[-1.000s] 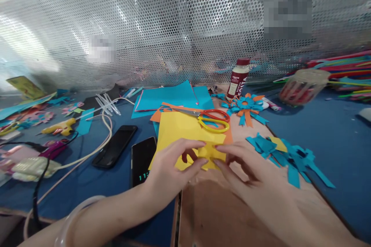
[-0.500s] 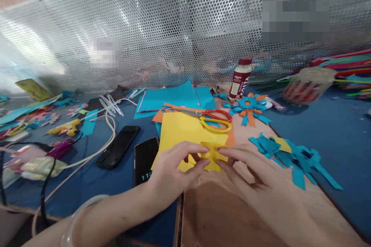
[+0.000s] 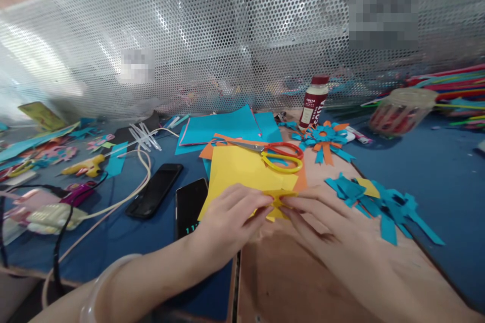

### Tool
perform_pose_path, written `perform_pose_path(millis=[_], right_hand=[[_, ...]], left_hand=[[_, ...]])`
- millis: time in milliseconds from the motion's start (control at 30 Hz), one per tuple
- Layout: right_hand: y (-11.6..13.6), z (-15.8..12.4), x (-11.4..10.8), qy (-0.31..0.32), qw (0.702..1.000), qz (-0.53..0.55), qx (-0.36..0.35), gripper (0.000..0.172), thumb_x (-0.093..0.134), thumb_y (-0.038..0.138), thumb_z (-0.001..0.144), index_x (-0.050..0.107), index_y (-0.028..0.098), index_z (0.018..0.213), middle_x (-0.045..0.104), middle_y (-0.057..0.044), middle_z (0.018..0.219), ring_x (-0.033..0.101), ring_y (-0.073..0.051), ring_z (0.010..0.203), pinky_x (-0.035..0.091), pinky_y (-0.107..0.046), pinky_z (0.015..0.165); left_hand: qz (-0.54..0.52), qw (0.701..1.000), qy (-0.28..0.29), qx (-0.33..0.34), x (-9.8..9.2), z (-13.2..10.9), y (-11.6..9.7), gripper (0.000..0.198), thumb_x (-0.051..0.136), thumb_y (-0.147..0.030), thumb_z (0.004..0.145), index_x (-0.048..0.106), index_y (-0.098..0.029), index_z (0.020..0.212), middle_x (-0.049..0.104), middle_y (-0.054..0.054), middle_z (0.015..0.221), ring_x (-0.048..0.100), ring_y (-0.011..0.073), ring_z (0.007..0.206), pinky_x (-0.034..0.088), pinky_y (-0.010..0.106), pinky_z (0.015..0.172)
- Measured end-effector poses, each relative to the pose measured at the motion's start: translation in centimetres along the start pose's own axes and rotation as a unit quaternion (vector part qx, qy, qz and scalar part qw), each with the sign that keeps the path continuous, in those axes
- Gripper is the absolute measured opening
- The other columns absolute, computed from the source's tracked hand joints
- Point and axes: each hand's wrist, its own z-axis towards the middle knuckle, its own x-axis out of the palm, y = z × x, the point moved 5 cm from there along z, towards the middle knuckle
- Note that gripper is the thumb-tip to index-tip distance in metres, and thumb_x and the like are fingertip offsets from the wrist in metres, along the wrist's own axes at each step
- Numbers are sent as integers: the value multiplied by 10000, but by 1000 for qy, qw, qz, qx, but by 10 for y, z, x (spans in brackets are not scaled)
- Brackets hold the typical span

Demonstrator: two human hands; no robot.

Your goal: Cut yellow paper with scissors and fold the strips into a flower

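Observation:
Between my two hands is a small piece of yellow paper (image 3: 279, 202), bent along its middle. My left hand (image 3: 237, 219) pinches its left edge between thumb and fingers, and my right hand (image 3: 329, 227) grips the right edge the same way. Just beyond them lie yellow sheets (image 3: 237, 169) over orange and blue ones. Scissors (image 3: 280, 155) with red and yellow handles rest on this stack. Right of my right hand are cut blue paper strips (image 3: 394, 207) with a yellow scrap (image 3: 368, 188) among them.
Two phones (image 3: 155, 192) lie left of the paper. Farther left are a yellow glue gun (image 3: 85, 167) and looping cables (image 3: 146, 171). Behind stand a drink bottle (image 3: 313, 103), a blue-and-orange paper flower (image 3: 324, 136) and a plastic jar (image 3: 401, 113), before a perforated metal screen (image 3: 212, 50).
The yellow paper, flatter and facing me before, is now folded over more, its upper part tipped down. My fingers have drawn closer together around it.

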Motion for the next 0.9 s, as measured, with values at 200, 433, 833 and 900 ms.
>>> perform_pose_path(millis=[200, 433, 833, 900], right_hand=[[-3, -3, 2, -4, 998, -47, 37, 167, 490, 181, 848, 645, 236, 820, 554, -78, 948, 585, -185, 829, 534, -315, 639], [-6, 0, 6, 19, 999, 24, 17, 179, 545, 163, 817, 596, 236, 973, 573, -64, 997, 597, -167, 939, 546, -297, 786], [-7, 5, 8, 64, 994, 71, 56, 132, 516, 167, 823, 622, 236, 860, 670, -14, 871, 636, -131, 791, 537, -245, 679], [-5, 6, 7, 70, 994, 69, 45, 130, 510, 166, 819, 620, 234, 830, 672, -11, 839, 637, -129, 758, 532, -240, 654]], left_hand=[[51, 997, 39, 29, 2, -4, 1, 130, 559, -154, 824, 606, -176, 943, 662, 27, 844, 589, 135, 789, 462, 270, 740], [25, 999, 45, -8, 3, -2, 2, 82, 543, -171, 838, 596, -174, 901, 659, 27, 827, 592, 129, 782, 466, 250, 735], [-260, 924, 50, -275, 14, -5, 15, 304, 520, -188, 823, 423, -208, 1110, 546, -19, 716, 565, 100, 658, 461, 208, 602], [-292, 911, 54, -287, 17, -5, 14, 381, 506, -176, 827, 376, -219, 1183, 515, -29, 695, 532, 92, 626, 435, 200, 574]])
